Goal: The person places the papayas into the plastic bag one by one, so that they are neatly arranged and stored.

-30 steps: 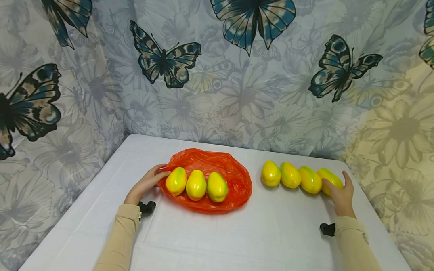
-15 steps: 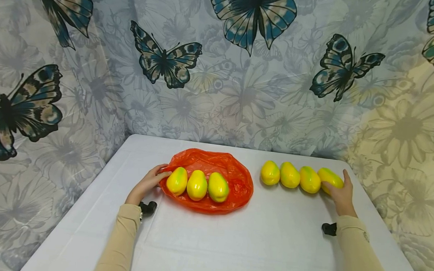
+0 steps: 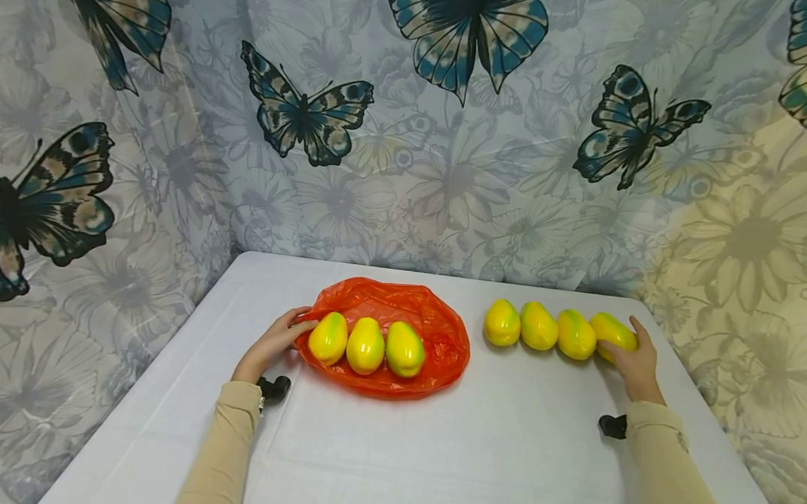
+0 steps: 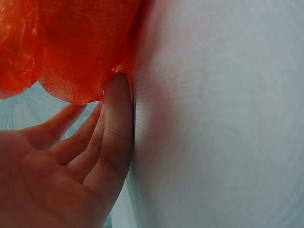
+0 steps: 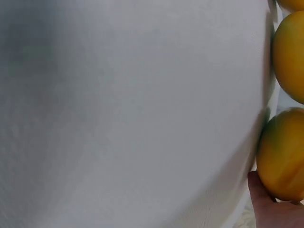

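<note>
Left hand (image 3: 272, 344) fingers relaxed, touching the orange bag (image 3: 434, 336) edge at centre frame, right hand (image 3: 635, 364) grasping the end mango (image 3: 613, 330) of a row, centre right, white counter (image 3: 435, 449).

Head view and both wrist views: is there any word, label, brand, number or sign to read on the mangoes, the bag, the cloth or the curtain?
None: no readable text in any view.
Mangoes: plain skins, no stickers visible.
Orange bag: no print.
Table cloth: plain white.
Curtain: only butterfly and flower patterns.
Left hand and right hand: nothing written.
</note>
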A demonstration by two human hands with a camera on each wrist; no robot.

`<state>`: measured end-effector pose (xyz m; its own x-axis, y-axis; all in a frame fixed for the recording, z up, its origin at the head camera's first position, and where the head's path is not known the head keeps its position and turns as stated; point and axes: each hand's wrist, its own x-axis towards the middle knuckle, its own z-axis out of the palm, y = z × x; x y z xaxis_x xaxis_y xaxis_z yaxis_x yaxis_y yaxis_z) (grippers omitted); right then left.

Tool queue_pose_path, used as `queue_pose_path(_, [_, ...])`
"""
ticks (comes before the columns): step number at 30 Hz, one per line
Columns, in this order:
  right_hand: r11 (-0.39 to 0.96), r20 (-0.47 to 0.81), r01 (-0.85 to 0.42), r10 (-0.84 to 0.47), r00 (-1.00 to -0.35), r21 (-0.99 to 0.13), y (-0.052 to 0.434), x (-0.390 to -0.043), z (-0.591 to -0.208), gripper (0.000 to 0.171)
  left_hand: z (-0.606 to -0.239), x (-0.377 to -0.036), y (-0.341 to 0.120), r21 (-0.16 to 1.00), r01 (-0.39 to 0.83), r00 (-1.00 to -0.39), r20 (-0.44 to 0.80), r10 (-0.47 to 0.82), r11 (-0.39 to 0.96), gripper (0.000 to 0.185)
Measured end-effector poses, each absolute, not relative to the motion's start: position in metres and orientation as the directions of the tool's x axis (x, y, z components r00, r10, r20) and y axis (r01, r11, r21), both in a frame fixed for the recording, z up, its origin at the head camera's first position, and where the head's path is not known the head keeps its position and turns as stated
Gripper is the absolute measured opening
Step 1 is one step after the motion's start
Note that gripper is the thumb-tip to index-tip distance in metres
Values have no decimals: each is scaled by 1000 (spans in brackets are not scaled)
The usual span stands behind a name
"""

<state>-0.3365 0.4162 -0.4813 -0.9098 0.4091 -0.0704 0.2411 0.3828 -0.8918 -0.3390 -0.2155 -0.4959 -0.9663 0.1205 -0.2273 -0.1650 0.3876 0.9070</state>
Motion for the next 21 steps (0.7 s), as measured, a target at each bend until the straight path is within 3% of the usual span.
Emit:
queue_pose_path(10, [265,-88,250,504,-859,-931,408,-333,-471,75,-463,-321,-208,907,-172,-959,-243,146,384,64])
queue_pose_path(21, [220,-73,234,563,-823,-947,402,-334,-468,70,-459,-317,-206,914,-164,-960,-234,153,372,64])
